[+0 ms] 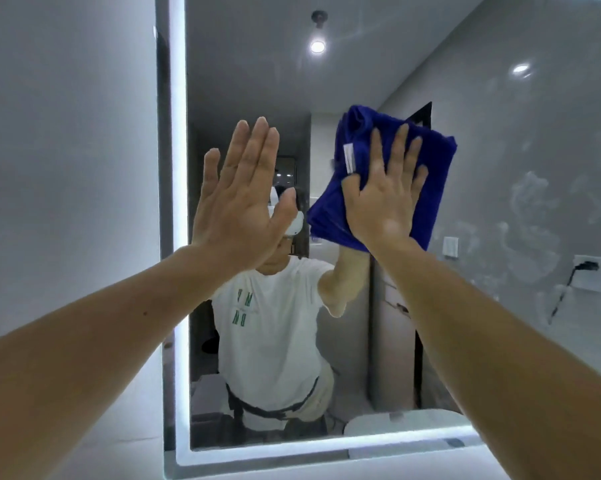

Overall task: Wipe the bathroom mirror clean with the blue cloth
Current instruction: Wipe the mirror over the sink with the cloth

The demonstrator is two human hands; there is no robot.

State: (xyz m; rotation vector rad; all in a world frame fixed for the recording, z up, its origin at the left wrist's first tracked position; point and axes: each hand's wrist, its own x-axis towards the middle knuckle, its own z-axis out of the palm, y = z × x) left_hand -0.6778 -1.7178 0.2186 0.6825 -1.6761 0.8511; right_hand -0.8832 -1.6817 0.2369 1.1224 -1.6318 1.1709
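Note:
The bathroom mirror [243, 81] fills the middle of the view, edged by a glowing white light strip on its left and bottom sides. A folded blue cloth [434, 188] with a small white label lies flat against the glass at mid-height, right of centre. My right hand [384, 199] presses it to the mirror with straight, spread fingers. My left hand [238, 199] is raised beside it to the left, palm toward the glass and fingers straight, holding nothing. Whether it touches the mirror I cannot tell. Smeary whitish patches [531, 216] show on the right part of the glass.
A plain grey wall [67, 133] lies left of the mirror. The reflection shows a person in a white T-shirt, ceiling lights, a wall socket with a plug at the right, and a white fixture near the bottom edge.

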